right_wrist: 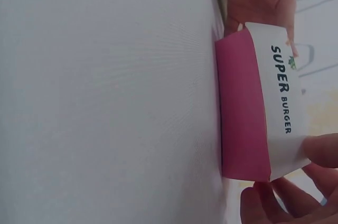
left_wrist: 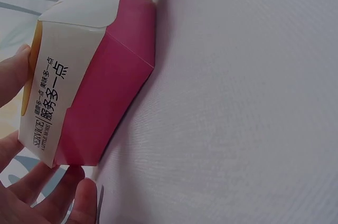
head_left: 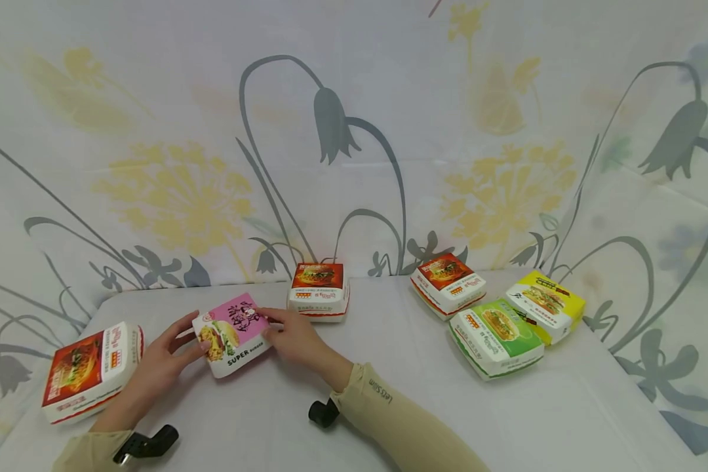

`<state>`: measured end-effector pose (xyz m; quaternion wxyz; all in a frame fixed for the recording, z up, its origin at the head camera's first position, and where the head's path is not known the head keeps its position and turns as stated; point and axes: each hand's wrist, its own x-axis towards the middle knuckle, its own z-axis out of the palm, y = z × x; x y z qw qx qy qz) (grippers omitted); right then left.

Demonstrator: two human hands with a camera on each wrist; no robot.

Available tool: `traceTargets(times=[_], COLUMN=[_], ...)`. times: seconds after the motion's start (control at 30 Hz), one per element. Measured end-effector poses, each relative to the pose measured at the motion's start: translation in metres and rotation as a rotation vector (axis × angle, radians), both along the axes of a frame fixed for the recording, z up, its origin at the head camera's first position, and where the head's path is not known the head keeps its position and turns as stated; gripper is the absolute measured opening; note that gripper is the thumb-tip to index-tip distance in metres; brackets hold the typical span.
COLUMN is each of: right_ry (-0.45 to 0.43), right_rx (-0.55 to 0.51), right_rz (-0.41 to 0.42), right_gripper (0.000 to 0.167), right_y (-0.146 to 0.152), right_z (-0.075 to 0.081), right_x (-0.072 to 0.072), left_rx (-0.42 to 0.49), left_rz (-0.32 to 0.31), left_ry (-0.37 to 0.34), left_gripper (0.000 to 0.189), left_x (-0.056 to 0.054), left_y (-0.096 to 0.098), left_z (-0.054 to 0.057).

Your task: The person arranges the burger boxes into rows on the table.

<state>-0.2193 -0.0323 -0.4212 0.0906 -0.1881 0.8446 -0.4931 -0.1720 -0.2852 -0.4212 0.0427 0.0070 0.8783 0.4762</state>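
A pink and white burger box (head_left: 234,334) lettered "SUPER BURGER" is between both hands, left of the table's middle. My left hand (head_left: 166,359) pinches its left end, thumb over the top edge and fingers along the side. On the opposite end, my right hand (head_left: 299,339) grips the upper right corner with thumb and fingers. The left wrist view shows the closed box's white end flap and dark pink lower wall (left_wrist: 113,97). In the right wrist view the box's base (right_wrist: 240,113) sits right at the white cloth, with fingertips curled by its lower corner.
A red and white burger box (head_left: 88,373) lies beside my left forearm. Another red one (head_left: 317,293) stands at the back, behind my right hand. To the right are a third red box (head_left: 448,285), a green box (head_left: 495,337) and a yellow box (head_left: 545,305), close together. A flowered curtain (head_left: 366,196) hangs behind.
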Motion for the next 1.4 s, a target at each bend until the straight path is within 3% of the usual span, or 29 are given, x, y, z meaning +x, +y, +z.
traceTargets(times=[0.2, 0.5, 0.83, 1.0, 1.17, 1.4], right_ry=[-0.028, 0.034, 0.055, 0.09, 0.063, 0.042], right_rx=[-0.008, -0.016, 0.005, 0.02, 0.038, 0.065], right_rz=[-0.019, -0.058, -0.096, -0.078, -0.055, -0.026], right_gripper=[0.042, 0.043, 0.048, 0.053, 0.056, 0.062], right_y=[0.0, 0.002, 0.004, 0.003, -0.001, -0.007], right_z=[-0.001, 0.009, 0.01, 0.013, 0.017, 0.014], right_x=[0.0, 0.01, 0.024, 0.034, 0.044, 0.045], left_rx=[-0.017, -0.081, -0.144, -0.195, -0.227, -0.28], left_rz=[0.04, 0.104, 0.115, 0.142, 0.168, 0.134], left_ry=[-0.019, -0.031, 0.008, 0.018, 0.037, 0.055], left_gripper=[0.086, 0.091, 0.089, 0.09, 0.091, 0.094], left_x=[0.001, 0.003, 0.006, 0.007, 0.007, 0.008], left_y=[0.003, 0.01, 0.02, 0.024, 0.028, 0.028], left_z=[-0.001, 0.0, 0.002, 0.003, 0.003, 0.002])
